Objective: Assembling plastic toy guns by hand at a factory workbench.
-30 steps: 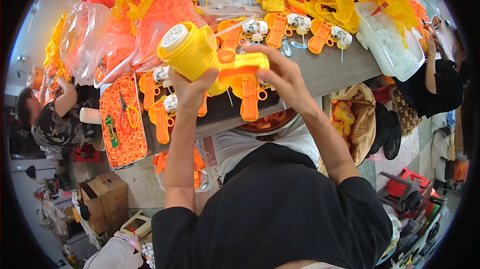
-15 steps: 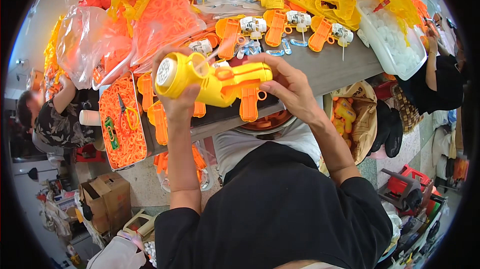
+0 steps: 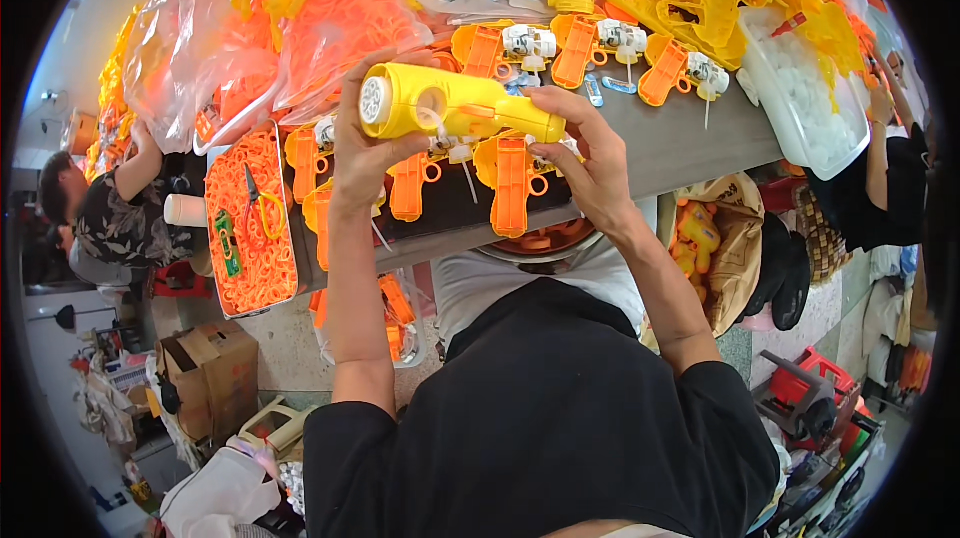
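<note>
Hands raised above the bench: your left hand grips the yellow toy gun at its round end. Your right hand has its fingers closed around the narrow end.

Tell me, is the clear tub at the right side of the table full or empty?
Nearly full: the clear tub holds small white pieces almost to its rim.
</note>
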Motion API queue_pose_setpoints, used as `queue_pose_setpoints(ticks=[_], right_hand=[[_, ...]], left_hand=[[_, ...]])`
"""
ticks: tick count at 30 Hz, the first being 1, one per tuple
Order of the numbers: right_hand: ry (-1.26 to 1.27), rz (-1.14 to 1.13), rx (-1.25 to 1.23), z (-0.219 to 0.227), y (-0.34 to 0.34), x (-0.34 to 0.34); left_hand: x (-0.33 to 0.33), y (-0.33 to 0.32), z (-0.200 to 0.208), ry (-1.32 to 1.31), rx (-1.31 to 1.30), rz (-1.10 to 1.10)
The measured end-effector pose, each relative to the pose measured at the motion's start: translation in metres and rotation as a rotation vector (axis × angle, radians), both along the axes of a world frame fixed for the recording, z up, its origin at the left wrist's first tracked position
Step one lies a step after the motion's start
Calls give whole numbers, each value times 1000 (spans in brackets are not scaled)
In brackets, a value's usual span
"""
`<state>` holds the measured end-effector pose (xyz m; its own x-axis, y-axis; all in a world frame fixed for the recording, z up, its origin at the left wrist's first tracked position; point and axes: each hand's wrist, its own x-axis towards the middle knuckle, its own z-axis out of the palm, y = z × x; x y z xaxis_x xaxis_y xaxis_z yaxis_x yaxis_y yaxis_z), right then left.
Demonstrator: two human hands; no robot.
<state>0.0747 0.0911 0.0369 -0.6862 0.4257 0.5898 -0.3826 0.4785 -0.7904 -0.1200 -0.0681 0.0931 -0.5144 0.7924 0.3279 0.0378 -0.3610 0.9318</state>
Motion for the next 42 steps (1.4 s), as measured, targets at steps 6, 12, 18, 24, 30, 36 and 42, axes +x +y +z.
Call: queue_pose_setpoints(ticks=[6, 12, 18, 24, 30, 36, 42], right_hand=[[-42, -23, 14, -3, -4, 2], [-157, 209, -466, 5, -13, 1], [-209, 247, -504, 19, -23, 7], [-325, 203, -348, 42, -24, 18], [-218, 94, -280, 19, -33, 10], [-62, -1, -37, 4, -22, 10], [-61, 14, -159, -1, -27, 15]], left_hand=[[9, 5, -26, -57, 101, -3], [11, -5, -28, -95, 122, 8], [17, -7, -32, -132, 103, 21], [26, -16, -32, 52, 167, 153], [14, -14, -14, 110, -26, 142], [10, -8, -21, -34, 35, -96], [31, -5, -55, -111, -74, -102]])
